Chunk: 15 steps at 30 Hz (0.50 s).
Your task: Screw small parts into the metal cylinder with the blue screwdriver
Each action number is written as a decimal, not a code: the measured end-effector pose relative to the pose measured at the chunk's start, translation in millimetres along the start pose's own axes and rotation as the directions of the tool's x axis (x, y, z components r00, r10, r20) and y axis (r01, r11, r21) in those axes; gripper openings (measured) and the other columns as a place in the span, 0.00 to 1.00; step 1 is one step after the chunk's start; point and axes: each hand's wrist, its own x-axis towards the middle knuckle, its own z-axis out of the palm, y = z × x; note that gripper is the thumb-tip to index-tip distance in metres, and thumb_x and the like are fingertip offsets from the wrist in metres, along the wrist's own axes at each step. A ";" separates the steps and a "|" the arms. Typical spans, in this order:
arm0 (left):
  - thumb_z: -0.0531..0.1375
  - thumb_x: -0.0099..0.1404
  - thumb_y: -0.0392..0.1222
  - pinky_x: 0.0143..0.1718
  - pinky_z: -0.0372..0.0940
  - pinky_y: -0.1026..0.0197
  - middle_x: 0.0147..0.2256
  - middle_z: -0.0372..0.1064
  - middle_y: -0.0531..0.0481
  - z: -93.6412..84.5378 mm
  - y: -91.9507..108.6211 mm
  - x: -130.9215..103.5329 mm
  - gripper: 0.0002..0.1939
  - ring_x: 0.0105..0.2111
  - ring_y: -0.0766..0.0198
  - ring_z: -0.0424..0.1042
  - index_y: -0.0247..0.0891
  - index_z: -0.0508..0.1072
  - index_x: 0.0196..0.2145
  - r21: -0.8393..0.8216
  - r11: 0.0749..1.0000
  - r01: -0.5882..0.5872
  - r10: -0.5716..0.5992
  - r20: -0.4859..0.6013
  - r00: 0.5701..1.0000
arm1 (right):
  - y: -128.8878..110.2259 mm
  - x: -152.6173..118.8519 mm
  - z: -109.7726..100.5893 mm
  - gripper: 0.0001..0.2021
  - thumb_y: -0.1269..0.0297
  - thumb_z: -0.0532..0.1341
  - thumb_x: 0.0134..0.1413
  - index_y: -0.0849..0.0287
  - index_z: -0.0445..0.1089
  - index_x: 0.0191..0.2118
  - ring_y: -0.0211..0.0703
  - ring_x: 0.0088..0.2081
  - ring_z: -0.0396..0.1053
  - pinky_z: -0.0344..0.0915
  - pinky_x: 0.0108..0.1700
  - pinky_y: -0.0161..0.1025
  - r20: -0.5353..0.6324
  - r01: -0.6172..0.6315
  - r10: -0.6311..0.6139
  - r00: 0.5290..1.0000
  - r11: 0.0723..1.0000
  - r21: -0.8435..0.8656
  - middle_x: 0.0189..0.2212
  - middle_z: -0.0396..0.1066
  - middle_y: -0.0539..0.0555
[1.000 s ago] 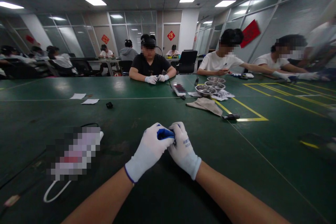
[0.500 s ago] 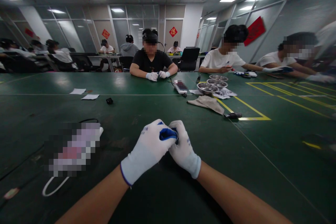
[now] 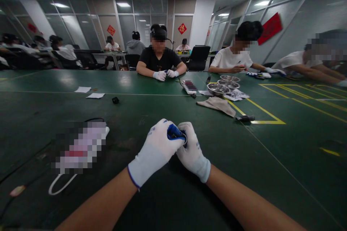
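Note:
My left hand (image 3: pixel 159 148), in a white glove with blue-coated fingers, is closed at the centre of the head view, just above the green table. Pressed against it is my right hand (image 3: pixel 192 149), gloved alike, with its fingers curled in. Between the fingertips of both shows a small dark object (image 3: pixel 184 138) with a pale curved edge. Most of it is hidden by the gloves, so its kind cannot be made out.
A blurred-out device with a white loop (image 3: pixel 61 187) lies left on the table (image 3: pixel 121 202). Ahead are a small black item (image 3: pixel 115 100), paper slips (image 3: pixel 95 95), a beige cloth (image 3: pixel 217 105), a dark-handled tool (image 3: pixel 245 118) and metal bowls (image 3: pixel 218 89). Co-workers sit across.
The view has shifted slightly, so the table items sit a little farther right. My hands stay together around the small object, with slightly more of its pale edge showing.

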 end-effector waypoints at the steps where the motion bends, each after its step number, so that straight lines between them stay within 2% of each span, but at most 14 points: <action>1: 0.68 0.56 0.34 0.42 0.68 0.56 0.35 0.74 0.50 -0.4 -0.5 1.1 0.07 0.39 0.58 0.74 0.38 0.75 0.33 -0.040 0.999 0.015 -0.015 0.017 1.000 | -0.2 0.0 -0.4 0.09 0.70 0.59 0.53 0.54 0.62 0.40 0.45 0.37 0.67 0.68 0.37 0.42 0.004 0.003 -0.003 1.000 1.000 0.004 0.39 0.63 0.53; 5: 0.67 0.56 0.37 0.36 0.68 0.58 0.30 0.73 0.52 -1.4 -8.0 8.9 0.05 0.33 0.60 0.73 0.37 0.74 0.30 -0.269 0.961 0.070 -0.037 0.126 0.991 | -2.4 0.2 -1.5 0.08 0.68 0.60 0.56 0.54 0.62 0.42 0.45 0.36 0.67 0.67 0.37 0.42 -0.004 -0.004 0.004 1.000 1.000 0.026 0.39 0.64 0.53; 8: 0.65 0.58 0.38 0.37 0.70 0.58 0.31 0.74 0.52 -2.6 -15.9 14.4 0.04 0.34 0.60 0.74 0.37 0.75 0.32 -0.384 0.921 0.067 -0.016 0.136 0.991 | -4.3 0.0 -2.5 0.07 0.65 0.60 0.59 0.54 0.62 0.42 0.43 0.34 0.66 0.66 0.35 0.40 -0.012 -0.071 0.072 0.997 0.996 0.053 0.36 0.65 0.52; 12: 0.63 0.61 0.37 0.45 0.72 0.54 0.37 0.77 0.48 -3.3 -20.3 12.9 0.07 0.40 0.57 0.76 0.37 0.76 0.39 -0.453 0.891 -0.028 0.070 0.075 0.995 | -3.7 -1.3 -3.1 0.08 0.62 0.61 0.60 0.54 0.61 0.42 0.41 0.31 0.67 0.67 0.33 0.39 0.002 -0.173 0.174 0.985 0.979 0.106 0.33 0.67 0.49; 15: 0.66 0.59 0.34 0.53 0.70 0.50 0.45 0.77 0.46 0.2 -19.5 6.6 0.16 0.47 0.55 0.76 0.38 0.76 0.46 -0.394 0.906 -0.153 0.175 0.021 0.984 | 0.1 -3.5 -2.2 0.11 0.63 0.62 0.58 0.53 0.61 0.45 0.43 0.33 0.71 0.70 0.34 0.41 -0.024 -0.206 0.212 0.977 0.967 0.146 0.35 0.69 0.50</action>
